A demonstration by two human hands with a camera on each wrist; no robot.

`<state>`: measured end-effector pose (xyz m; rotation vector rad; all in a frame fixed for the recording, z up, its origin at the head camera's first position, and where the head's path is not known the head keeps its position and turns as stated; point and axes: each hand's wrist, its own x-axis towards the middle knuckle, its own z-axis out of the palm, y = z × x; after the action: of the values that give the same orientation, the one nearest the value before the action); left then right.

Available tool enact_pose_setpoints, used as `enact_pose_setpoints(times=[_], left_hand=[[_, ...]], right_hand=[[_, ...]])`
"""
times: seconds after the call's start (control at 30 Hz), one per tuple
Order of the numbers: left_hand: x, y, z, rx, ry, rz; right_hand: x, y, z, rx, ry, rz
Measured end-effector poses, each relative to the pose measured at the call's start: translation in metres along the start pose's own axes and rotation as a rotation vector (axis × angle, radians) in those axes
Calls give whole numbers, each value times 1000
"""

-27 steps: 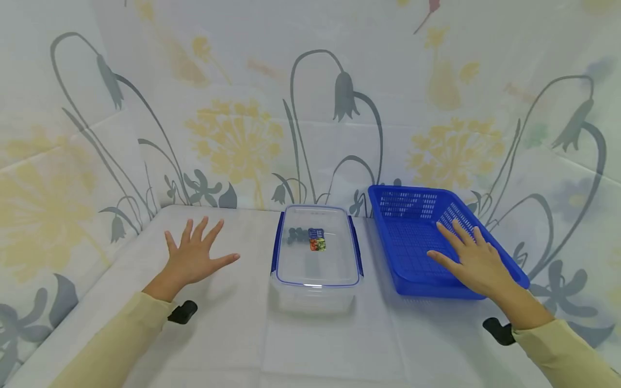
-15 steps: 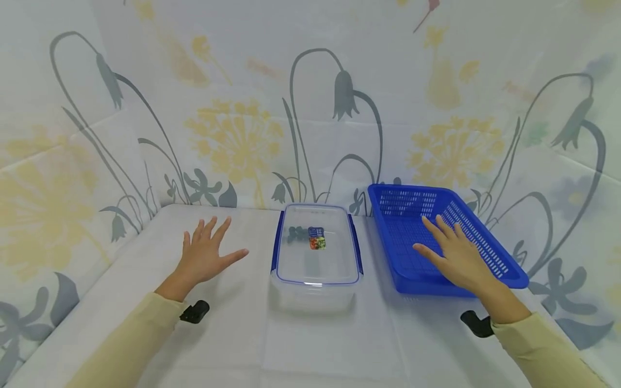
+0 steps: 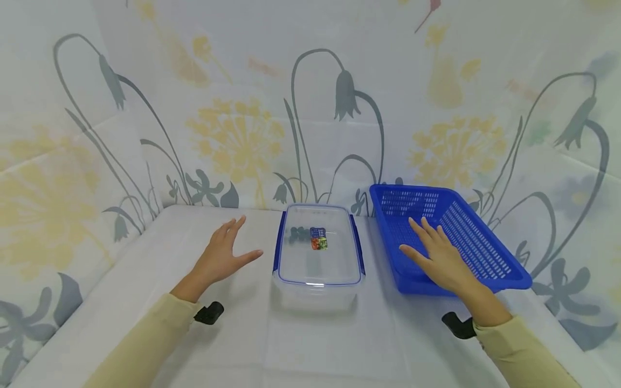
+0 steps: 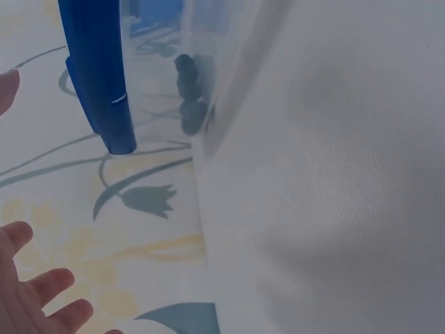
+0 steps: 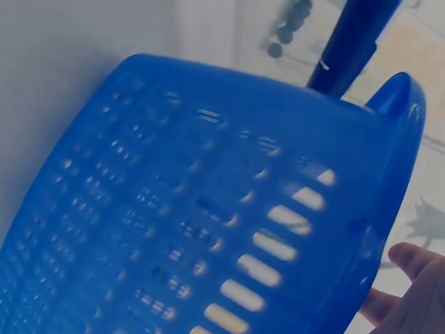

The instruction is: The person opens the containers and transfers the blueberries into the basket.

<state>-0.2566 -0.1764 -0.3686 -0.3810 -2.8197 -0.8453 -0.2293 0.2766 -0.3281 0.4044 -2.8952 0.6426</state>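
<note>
A clear lidded food container (image 3: 303, 267) stands in the middle of the table, with blue latches along its sides. Through its lid and wall show several small dark round things (image 4: 189, 94), clustered at the far left inside. My left hand (image 3: 215, 261) hovers to the left of the container, fingers extended and thumb pointing towards it, holding nothing. On the right, a blue plastic basket (image 3: 393, 264) with slotted walls sits at an angle. Over its near part floats my right hand (image 3: 443, 264), fingers spread and nothing in them.
A white cloth (image 3: 335, 345) covers the table. Behind rises a flower-printed curtain (image 3: 310, 161), close to the far sides of container and basket. Each wrist carries a black camera mount, such as the left mount (image 3: 209, 312).
Both hands have moved inward, the left to the right and the right to the left, both nearer the container. The left hand has turned more side-on. Container and basket have stayed put.
</note>
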Motion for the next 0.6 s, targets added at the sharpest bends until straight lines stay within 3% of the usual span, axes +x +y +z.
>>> enact_pose_setpoints(times=[0.33,0.6], left_hand=[[4,10,11,-131,-18,26],[10,19,21,-321,-79,37]], right_hand=[[2,-21,12,107,-14,-3],[8,-33,21,159,-19,-28]])
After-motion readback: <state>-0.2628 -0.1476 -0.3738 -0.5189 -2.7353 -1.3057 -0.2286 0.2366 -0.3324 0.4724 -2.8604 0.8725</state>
